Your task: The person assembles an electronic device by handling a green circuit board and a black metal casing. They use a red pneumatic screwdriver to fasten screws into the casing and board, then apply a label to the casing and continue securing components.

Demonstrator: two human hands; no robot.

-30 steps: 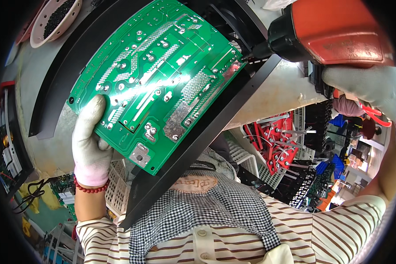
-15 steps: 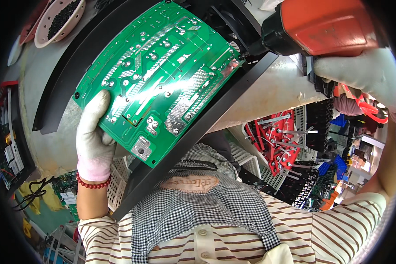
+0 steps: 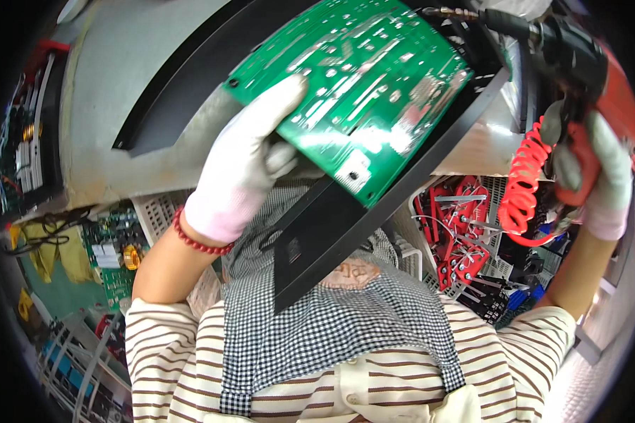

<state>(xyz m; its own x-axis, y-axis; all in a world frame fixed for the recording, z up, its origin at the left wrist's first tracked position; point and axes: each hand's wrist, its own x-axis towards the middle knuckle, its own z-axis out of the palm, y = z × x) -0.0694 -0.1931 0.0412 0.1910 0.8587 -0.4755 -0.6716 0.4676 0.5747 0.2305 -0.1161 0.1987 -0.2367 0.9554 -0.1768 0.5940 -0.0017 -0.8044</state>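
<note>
A green circuit board [image 3: 374, 77], solder side up, lies tilted within a black frame [image 3: 331, 264] that leans out over the bench edge toward my apron. My gloved left hand [image 3: 250, 148] pinches the board's near left edge, its thumb on top and its fingers curled below. At the right, my gloved right hand [image 3: 603, 166] grips a red and black power screwdriver [image 3: 593, 70] by its handle. The driver's tip points left, just above the board's far right corner; whether it touches anything there I cannot tell. A coiled red hose [image 3: 523, 180] hangs beside the tool.
Below the bench [image 3: 130, 77], a white crate holds red parts with metal strips [image 3: 462, 229]. More circuit boards [image 3: 116, 257] and cables sit at the lower left. A dark unit with components [image 3: 39, 134] stands on the bench's left side.
The board and frame have shifted right and turned, with my left hand moving along. My right hand has lowered the driver's handle, and its tip has swung up from the board's corner.
</note>
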